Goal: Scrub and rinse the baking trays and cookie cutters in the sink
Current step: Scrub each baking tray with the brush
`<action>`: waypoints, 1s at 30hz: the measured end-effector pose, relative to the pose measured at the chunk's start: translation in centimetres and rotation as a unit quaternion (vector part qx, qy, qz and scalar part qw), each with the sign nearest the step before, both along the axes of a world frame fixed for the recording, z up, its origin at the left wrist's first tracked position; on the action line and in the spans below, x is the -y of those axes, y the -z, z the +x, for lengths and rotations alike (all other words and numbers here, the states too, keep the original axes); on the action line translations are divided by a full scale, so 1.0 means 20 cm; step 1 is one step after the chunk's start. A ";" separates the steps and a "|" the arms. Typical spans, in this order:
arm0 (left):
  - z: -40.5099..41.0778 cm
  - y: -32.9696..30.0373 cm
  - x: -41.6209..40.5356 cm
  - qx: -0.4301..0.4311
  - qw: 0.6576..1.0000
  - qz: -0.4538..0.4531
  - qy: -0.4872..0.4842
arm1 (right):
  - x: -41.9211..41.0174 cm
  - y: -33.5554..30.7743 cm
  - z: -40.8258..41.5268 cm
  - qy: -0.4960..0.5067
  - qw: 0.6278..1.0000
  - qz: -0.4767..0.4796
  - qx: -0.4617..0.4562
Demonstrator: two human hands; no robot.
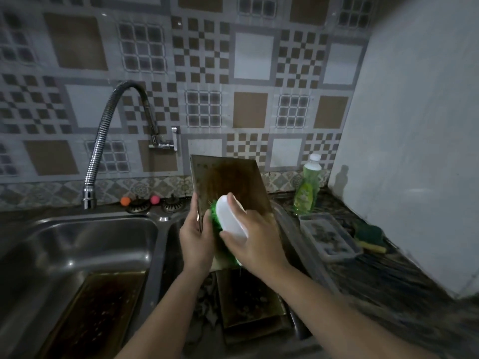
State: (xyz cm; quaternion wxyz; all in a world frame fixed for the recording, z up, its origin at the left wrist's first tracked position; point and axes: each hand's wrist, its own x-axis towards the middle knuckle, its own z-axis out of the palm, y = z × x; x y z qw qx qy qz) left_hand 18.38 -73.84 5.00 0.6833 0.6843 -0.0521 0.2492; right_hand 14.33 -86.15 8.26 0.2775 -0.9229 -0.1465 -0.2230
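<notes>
A brown, stained baking tray [228, 177] stands tilted upright over the right sink basin. My left hand [195, 239] grips its left edge. My right hand [255, 242] holds a white-backed scrub brush [230, 221] with green bristles pressed against the tray's face. Another dirty tray [248, 304] lies flat in the right basin below my hands. A third tray [101, 314] lies in the left basin [77, 239].
A flexible chrome faucet [89, 195] hangs over the left basin; no water shows. A green dish-soap bottle [307, 190], a clear plastic container [328, 237] and a green-yellow sponge [369, 237] sit on the dark counter at right. Two drain strainers [155, 204] rest behind the sink.
</notes>
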 end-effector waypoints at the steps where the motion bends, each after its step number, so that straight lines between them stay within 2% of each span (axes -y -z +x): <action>1: -0.03 0.00 0.01 0.004 1.000 0.003 0.013 | 0.01 -0.02 0.03 0.002 1.000 0.015 0.004; 4: -0.11 -0.02 0.08 0.030 0.997 0.032 0.056 | 0.07 -0.20 0.25 0.067 0.996 0.052 -0.001; 7: -0.13 -0.07 0.14 0.036 0.998 0.031 0.033 | 0.06 -0.36 0.34 0.050 0.997 0.049 0.003; 11: -0.08 -0.08 0.03 0.009 0.998 0.001 -0.057 | 0.01 -0.13 0.04 -0.023 0.999 0.029 0.010; 14: -0.15 -0.05 0.00 0.020 0.998 0.042 -0.044 | 0.06 0.07 -0.11 -0.094 0.993 0.069 0.027; 18: -0.24 -0.02 0.14 0.027 0.999 0.046 -0.009 | 0.15 -0.15 0.20 0.012 0.991 0.133 -0.007; 21: -0.24 -0.05 0.16 0.034 0.998 0.037 -0.037 | 0.17 -0.26 0.29 0.027 0.993 0.100 -0.051; 24: -0.21 -0.02 0.04 0.003 0.995 0.033 -0.097 | 0.14 -0.02 0.06 -0.008 0.992 0.084 -0.098; 27: -0.23 0.04 -0.05 -0.014 0.987 0.084 -0.135 | 0.19 0.23 -0.09 -0.030 0.991 0.066 -0.111; 30: -0.29 0.05 -0.05 -0.013 0.975 0.136 -0.175 | 0.24 0.18 -0.02 0.024 0.983 0.088 -0.158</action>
